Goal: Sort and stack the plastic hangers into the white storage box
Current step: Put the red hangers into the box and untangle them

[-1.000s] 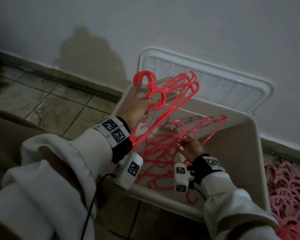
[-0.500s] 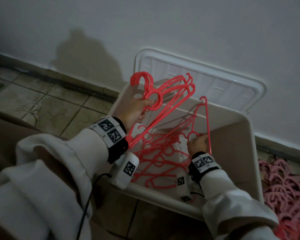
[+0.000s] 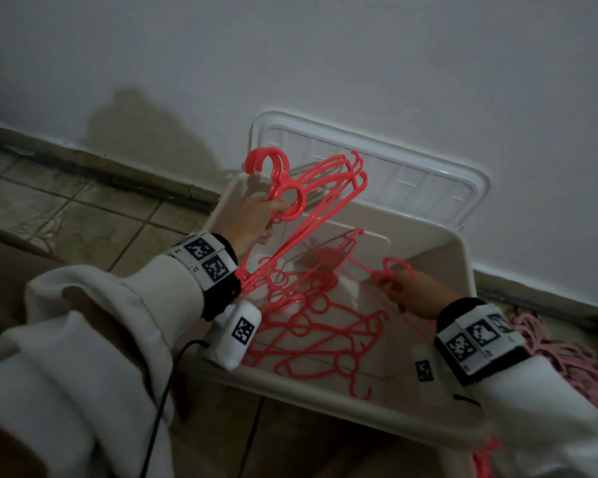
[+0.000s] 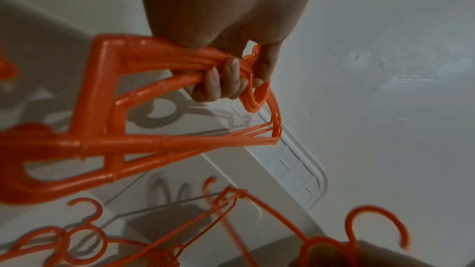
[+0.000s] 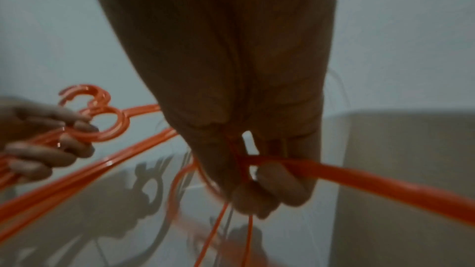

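My left hand [image 3: 252, 219] grips a bundle of several red hangers [image 3: 311, 188] by their necks, held up over the left side of the white storage box [image 3: 442, 257]. In the left wrist view its fingers [image 4: 223, 80] curl round the bundle [image 4: 144, 135]. My right hand [image 3: 411, 291] holds a single red hanger [image 3: 394, 267] near its hook, above the box's right half. The right wrist view shows those fingers [image 5: 270, 186] closed on that hanger [image 5: 359, 180]. More red hangers [image 3: 325, 332] lie loose on the box floor.
The box's white lid [image 3: 377, 167] leans against the wall behind it. A heap of pink hangers [image 3: 560, 353] lies on the floor to the right. Tiled floor [image 3: 94, 219] stretches to the left.
My right hand has swung its single hanger right and down, so it now lies lower across the box. The left hand's bundle has stayed about where it was.
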### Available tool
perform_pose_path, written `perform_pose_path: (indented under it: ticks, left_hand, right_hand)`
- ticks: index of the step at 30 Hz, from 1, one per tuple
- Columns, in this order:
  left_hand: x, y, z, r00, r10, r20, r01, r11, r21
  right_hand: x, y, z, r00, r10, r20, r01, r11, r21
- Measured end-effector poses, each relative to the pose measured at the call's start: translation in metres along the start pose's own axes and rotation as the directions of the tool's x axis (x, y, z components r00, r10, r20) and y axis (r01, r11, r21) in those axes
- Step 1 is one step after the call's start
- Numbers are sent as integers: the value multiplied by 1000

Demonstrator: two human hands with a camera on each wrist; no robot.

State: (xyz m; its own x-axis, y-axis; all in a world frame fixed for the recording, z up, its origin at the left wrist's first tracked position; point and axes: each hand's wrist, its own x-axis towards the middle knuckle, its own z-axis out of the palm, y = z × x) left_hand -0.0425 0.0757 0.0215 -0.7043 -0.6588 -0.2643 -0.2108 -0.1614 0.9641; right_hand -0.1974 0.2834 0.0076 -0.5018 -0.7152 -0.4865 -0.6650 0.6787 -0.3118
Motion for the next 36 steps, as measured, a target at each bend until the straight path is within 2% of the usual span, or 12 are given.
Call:
perform_pose_path:
  ticks: [6,9,11,13,15,19,21,22,27,30,33,36]
  left_hand:
    - [0,-2,-3,997,79,26,-81,995,66]
    - [1,-6,-3,998,55,35,-59,991,117]
    - [1,-10,-3,997,37,63,-46,989,137]
    - [0,-12,-2,994,36,107,-51,989,140]
    - [-3,-14,3,991,40,127,-56,990,131]
    - [-8,-17,14,992,1,127,-18,990,137]
    - [-11,-17,16,984,-54,168,34,992,120]
    - [-13,-17,17,976,-85,201,66,993,102]
    - [-25,-20,21,922,-191,337,175,981,77]
    - [-29,-19,20,889,-220,401,204,975,83]
    - [-29,-22,16,887,-205,415,96,958,269]
    - [-26,-23,18,894,-237,381,85,923,375]
  right_hand:
    - [-29,-4,-30,962,-129,-241,180,962,205]
    - [-29,2,-33,944,-30,-328,106,970,218]
    - [-31,7,-31,912,102,-396,38,943,331]
    - [-35,8,-22,904,215,-369,22,840,543]
    - [-45,-3,-8,937,246,-248,35,641,767]
    - [-61,-37,19,980,126,-155,102,351,931]
    - [-56,-54,24,975,123,-183,144,268,953]
    - [-51,-62,25,968,136,-213,169,279,945]
    - [-19,-93,34,911,182,-371,239,499,833]
    - [-6,-102,44,905,229,-358,210,491,845]
    - [-1,-101,48,895,249,-370,217,481,849]
    - [0,-94,45,908,215,-359,187,559,808]
